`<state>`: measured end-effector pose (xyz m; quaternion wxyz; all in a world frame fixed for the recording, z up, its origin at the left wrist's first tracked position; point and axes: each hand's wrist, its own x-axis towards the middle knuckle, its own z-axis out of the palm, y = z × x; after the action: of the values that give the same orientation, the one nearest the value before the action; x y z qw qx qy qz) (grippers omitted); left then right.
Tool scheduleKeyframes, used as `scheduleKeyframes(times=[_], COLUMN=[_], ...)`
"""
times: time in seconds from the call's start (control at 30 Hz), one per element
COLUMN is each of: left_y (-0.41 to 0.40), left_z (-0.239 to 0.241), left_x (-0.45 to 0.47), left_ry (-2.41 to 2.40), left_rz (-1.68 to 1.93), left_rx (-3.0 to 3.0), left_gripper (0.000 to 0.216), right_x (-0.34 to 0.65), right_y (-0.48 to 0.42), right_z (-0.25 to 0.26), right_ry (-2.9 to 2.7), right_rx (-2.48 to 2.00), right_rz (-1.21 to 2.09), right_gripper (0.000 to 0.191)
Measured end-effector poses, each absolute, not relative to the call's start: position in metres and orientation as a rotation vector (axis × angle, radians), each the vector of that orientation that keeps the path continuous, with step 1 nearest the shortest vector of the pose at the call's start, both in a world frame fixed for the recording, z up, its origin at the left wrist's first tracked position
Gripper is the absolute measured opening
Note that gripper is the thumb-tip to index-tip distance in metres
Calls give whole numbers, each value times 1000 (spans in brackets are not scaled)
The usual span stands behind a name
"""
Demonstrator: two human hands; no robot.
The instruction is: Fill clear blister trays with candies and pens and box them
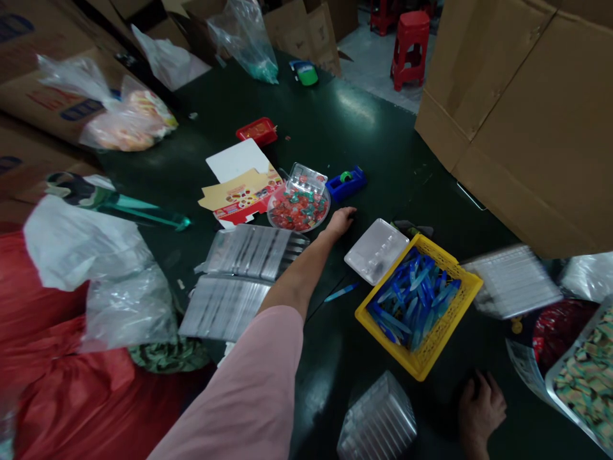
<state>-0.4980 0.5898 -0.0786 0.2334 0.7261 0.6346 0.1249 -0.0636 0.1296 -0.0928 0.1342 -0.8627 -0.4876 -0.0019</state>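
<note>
- Your left hand (341, 221) lies just beside the blue tape dispenser (347, 184) and the round bowl (297, 230), its arm stretched forward over the table (383, 144). Its grip cannot be told from this angle; the underside of the hand is hidden.
- The tape dispenser, with a green roll in it, stands on the table just beyond your fingertips.
- The bowl contains red and green pieces (294, 211); a clear moulded tray (307, 177) rests tilted on it.
- Your right hand (481, 407) is at the table's near side, fingers apart and slightly bent, near the yellow basket (387, 333).
- The basket holds a heap of blue pen-like items (416, 299); a single blue item (341, 292) lies outside it, to its left.
- A shallow clear tray (376, 251) sits at the basket's far left edge; nested clear containers (377, 421) stand nearer you.
- Left of your forearm: rows of stacked clear trays (225, 306), with a printed carton (244, 195) beyond.
- Farther out: a red tray (257, 131), a large cardboard box (527, 128) at right and a red stool (410, 48) on the floor.
</note>
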Motion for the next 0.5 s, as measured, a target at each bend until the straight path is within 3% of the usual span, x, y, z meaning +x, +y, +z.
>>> scheduleKeyframes(times=[0.5], left_y=[598], left_z=[-61], left_x=[-476], left_ry=[1948], left_rz=[138], left_rx=[1997], left_gripper=[36], right_x=[-67], right_y=[132], right_z=[-88], right_ry=[-1390], right_rx=[-2509], right_rz=[14], right_gripper=[36])
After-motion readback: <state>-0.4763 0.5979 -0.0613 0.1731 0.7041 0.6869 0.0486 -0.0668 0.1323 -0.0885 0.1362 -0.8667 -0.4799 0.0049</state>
